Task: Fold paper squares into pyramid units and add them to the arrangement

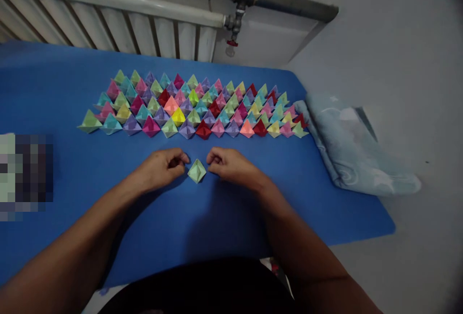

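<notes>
A pale green folded paper boat [197, 171] sits on the blue bench [155, 237], between the two hands and in front of the packed rows of coloured paper boats [203, 130]; the left hand [162, 167] and right hand [231, 165] lie just beside its corners, fingers curled, thumbs close to forefingers, with nothing visibly gripped; I cannot tell whether any fingertip touches the paper; uneven pressure from the two sides could skew or crush the thin folds, and a hard pinch could crease a corner; farther out, a knuckle pushed forward could knock the front row and jostle its neighbours; at right, the folded blanket [347, 145] lies against the row's end, so a tug on it could shift those boats.
</notes>
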`<state>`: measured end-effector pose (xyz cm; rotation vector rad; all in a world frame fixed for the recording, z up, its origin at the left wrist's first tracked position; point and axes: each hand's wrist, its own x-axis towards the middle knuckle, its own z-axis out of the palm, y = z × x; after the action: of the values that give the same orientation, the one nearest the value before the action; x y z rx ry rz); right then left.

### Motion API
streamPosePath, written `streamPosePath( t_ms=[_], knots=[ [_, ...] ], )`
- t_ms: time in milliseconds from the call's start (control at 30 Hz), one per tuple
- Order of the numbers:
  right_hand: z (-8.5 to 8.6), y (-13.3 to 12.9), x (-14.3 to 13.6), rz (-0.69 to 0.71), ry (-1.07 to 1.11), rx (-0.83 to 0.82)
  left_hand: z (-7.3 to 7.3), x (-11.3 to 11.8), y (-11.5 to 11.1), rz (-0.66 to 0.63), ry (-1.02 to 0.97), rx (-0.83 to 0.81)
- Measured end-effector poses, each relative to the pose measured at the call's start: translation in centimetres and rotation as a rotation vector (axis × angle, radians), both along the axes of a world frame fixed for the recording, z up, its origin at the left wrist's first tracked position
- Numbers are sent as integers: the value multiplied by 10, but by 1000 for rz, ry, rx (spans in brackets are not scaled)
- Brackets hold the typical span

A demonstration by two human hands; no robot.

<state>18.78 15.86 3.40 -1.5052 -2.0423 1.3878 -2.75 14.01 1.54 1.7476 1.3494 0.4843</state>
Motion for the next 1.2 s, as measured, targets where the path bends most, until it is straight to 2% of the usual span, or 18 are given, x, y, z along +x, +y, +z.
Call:
streamPosePath(
  t_ms=[167, 333, 467, 700, 933, 1200],
  knots=[
    [8, 3, 12, 6, -81, -24, 0, -6, 1, 56, -14, -46],
    [15, -1, 14, 102, -131, -14, 4, -2, -1, 23, 9, -15],
    [13, -4, 9, 77, -82, 3, 6, 2, -4, -7, 30, 29],
    [9, -3, 10, 243, -23, -76, 4, 0, -7, -224, 7, 38],
    [11, -7, 5, 277, -83, 29, -2, 3, -6, -332, 96, 168],
    [6, -10, 1, 329, -113, 167, -4, 5, -10, -328, 179, 242]
  ],
)
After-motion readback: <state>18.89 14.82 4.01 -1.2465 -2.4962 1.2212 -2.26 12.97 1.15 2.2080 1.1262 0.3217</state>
